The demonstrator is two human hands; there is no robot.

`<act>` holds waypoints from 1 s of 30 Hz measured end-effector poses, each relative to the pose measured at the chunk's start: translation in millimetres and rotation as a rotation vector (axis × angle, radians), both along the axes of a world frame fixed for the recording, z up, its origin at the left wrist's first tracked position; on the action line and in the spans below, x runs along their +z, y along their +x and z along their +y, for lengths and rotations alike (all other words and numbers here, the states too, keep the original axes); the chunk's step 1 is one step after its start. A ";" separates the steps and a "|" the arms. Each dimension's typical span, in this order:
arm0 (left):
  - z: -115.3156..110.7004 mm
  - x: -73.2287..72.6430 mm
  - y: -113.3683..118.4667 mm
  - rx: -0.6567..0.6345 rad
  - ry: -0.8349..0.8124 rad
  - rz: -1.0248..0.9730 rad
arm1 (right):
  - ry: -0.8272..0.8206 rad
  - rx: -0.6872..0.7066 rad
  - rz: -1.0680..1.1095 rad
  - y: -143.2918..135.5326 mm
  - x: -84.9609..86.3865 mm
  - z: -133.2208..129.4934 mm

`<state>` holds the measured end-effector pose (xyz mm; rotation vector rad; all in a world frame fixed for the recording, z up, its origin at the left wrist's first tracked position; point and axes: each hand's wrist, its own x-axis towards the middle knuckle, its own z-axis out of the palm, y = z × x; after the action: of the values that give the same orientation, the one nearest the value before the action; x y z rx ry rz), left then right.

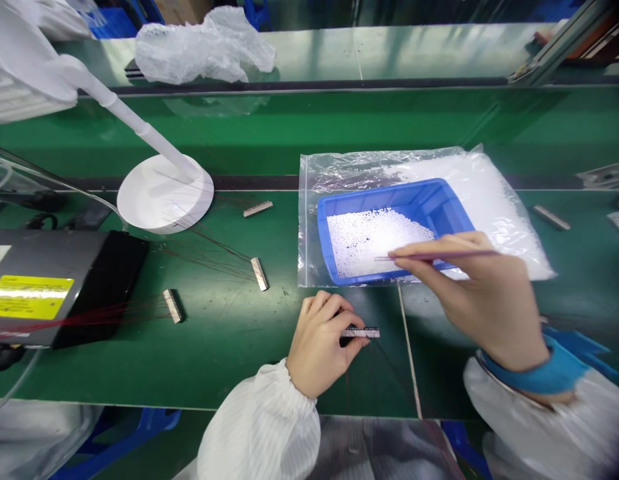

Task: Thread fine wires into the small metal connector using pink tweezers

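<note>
My left hand (pixel 325 343) pinches a small silver-and-black bar-shaped part (pixel 368 333) with a row of holes or pins along it, held low over the green bench. Thin wires hang down near it. Between thumb and fingers my right hand (pixel 482 293) grips purple tweezers (pixel 439 255), whose tips reach into a blue tray (pixel 327 247). Small white beads (pixel 374 233) cover much of the tray's floor. Whether the tips hold a bead is too small to see. A blue band circles my right wrist.
The tray rests on a clear bag (pixel 499 193) of white material. Similar parts (pixel 259 273) with thin wires lie leftward, another part (pixel 551 217) far right. A white lamp (pixel 164 200) and a black box (pixel 69 287) with a yellow label stand left. Bubble wrap (pixel 204 47) lies behind.
</note>
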<state>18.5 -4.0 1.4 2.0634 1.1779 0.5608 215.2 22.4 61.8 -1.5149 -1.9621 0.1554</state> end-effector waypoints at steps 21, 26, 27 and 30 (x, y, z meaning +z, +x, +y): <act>2.5 2.6 4.2 -0.008 -0.006 0.038 | -0.209 0.154 0.217 -10.5 -34.4 -68.3; 3.2 3.3 4.5 -0.008 -0.011 0.029 | -0.211 0.159 0.224 -8.0 -34.8 -68.7; 3.2 3.3 4.6 -0.008 -0.013 0.029 | -0.210 0.158 0.223 -7.4 -34.2 -68.8; 3.2 3.0 4.6 -0.008 -0.011 0.023 | -0.214 0.161 0.219 -6.8 -32.3 -69.5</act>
<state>23.1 -0.8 4.4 2.0694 1.1833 0.5264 208.4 -47.1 29.5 -1.4017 -1.9354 0.5921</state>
